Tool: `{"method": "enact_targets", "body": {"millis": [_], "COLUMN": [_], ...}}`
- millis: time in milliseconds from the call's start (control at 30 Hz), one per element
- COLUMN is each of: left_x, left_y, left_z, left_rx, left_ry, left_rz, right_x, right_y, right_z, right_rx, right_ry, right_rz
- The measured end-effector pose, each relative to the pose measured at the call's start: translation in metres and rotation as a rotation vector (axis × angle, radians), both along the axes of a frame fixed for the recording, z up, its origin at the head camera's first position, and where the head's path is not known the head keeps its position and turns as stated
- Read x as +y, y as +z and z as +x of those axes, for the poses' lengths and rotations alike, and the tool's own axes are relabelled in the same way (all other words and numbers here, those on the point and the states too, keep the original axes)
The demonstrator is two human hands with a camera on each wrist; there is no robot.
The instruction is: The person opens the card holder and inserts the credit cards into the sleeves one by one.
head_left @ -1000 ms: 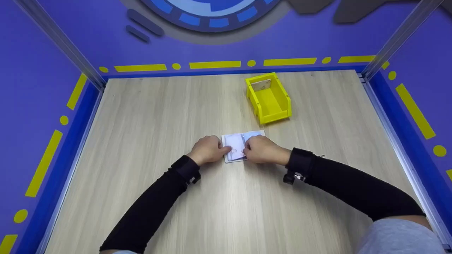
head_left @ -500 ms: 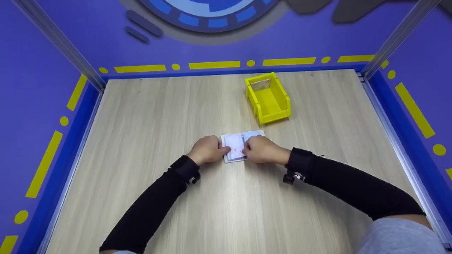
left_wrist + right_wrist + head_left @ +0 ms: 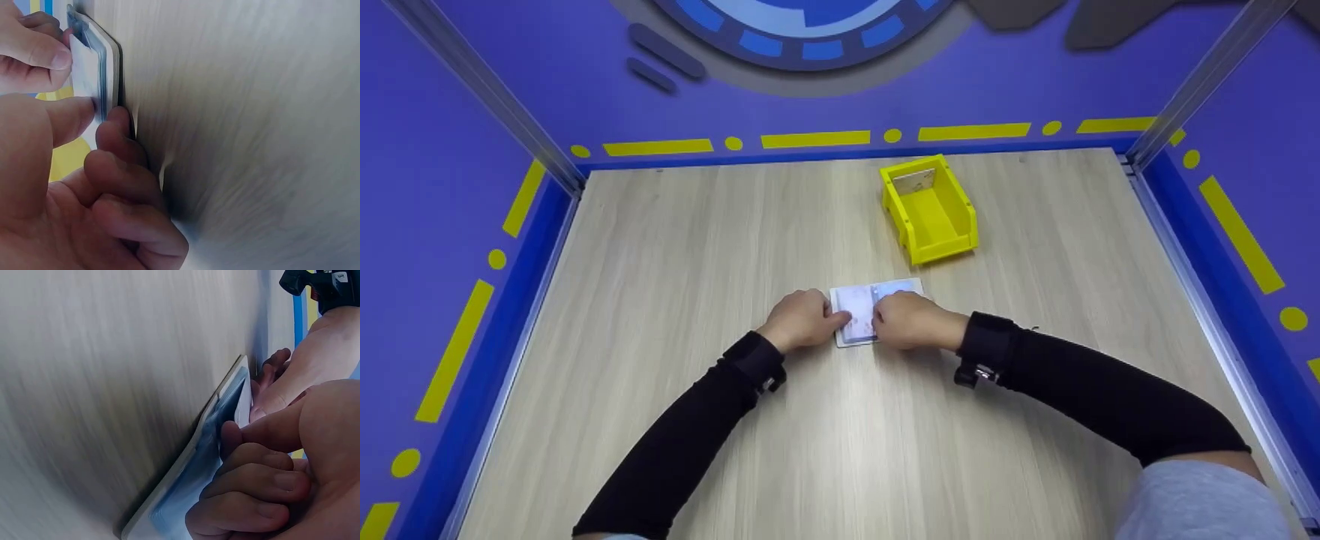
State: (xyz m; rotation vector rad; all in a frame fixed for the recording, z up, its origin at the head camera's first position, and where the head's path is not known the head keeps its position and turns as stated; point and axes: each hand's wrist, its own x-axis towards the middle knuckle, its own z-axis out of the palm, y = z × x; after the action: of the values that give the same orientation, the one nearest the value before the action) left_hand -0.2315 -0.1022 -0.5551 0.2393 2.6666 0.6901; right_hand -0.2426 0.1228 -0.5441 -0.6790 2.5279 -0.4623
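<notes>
A small open card holder (image 3: pixel 898 286) with a pale cover and bluish clear sleeves (image 3: pixel 188 486) lies on the wooden table. Over its left half is a white card (image 3: pixel 855 301) with faint pink print, also seen edge-on in the left wrist view. My left hand (image 3: pixel 802 319) grips the holder's left edge, thumb on top of the card and curled fingers at the outer edge. My right hand (image 3: pixel 913 320) is curled over the right half, its thumb and index finger pinching at the white card's inner edge near the fold. Its knuckles hide much of the right half.
Beyond the card holder stands a yellow bin (image 3: pixel 931 214), its low front toward me, with a patterned pale piece (image 3: pixel 913 181) at its inner back wall. Blue panels (image 3: pixel 810 112) and metal posts enclose the table (image 3: pixel 697 225) at the back and sides.
The white card, tilted across the left half a second ago, now lies squarer with the holder. My right hand has shifted slightly left; my left hand stays put.
</notes>
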Motion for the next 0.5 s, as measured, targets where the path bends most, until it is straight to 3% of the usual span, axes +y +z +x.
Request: {"method": "enact_targets", "body": {"millis": [233, 500], "left_x": [-0.002, -0.004], "left_y": [0.000, 0.000], "left_z": [0.000, -0.004], "left_rx": [-0.004, -0.051], "left_ry": [0.006, 0.059], "left_rz": [0.011, -0.001], "right_x": [0.005, 0.024], "right_y": [0.004, 0.028], "right_z": [-0.004, -0.021], "right_rx": [-0.021, -0.024], "right_ry": [-0.026, -0.144], "right_rz": [-0.021, -0.086]}}
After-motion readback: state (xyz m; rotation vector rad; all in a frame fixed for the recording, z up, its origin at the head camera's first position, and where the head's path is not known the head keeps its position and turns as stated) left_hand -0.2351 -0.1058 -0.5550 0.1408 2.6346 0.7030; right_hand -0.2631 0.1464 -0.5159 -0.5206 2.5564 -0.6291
